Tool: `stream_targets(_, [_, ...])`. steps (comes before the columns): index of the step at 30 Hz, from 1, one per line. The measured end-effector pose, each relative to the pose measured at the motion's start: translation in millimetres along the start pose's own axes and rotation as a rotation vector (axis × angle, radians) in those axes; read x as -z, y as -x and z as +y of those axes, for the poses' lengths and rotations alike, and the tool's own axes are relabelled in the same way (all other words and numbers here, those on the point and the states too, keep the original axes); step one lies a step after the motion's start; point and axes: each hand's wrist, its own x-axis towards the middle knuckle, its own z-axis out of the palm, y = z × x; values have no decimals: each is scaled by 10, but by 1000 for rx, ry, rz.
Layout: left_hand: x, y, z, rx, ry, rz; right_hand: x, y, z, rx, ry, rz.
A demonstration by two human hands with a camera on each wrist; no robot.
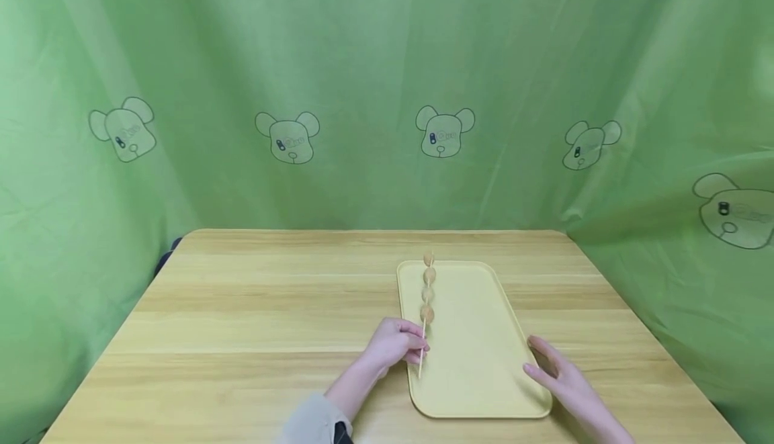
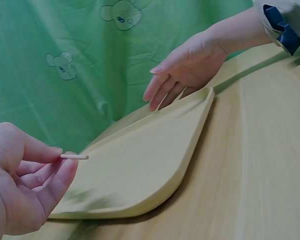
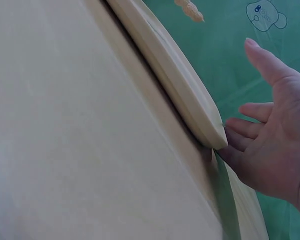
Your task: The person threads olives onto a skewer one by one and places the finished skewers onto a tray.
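Observation:
My left hand pinches the lower part of a thin wooden skewer between thumb and fingers. Several brown round pieces are threaded along its upper part; their kind is too small to tell. The skewer is held over the left side of a pale yellow tray, and its blunt end pokes out of the pinch in the left wrist view. Beside the tray's right edge is my right hand, thumb and fingers spread. In the right wrist view that hand has its lower fingers by the tray's rim.
The tray lies on a wooden table, right of its middle. A green curtain with bear-head drawings hangs behind the table and along both sides. Something dark blue shows past the table's left edge.

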Motion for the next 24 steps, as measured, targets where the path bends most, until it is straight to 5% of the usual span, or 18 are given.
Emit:
stream_targets(13, [-448,-81,-73,43,8,142,-30,133,109,132,-133,-6])
stream_targets(24, [-608,-81,-136,85,-91,219,-39,146,96,150,-178,-9])
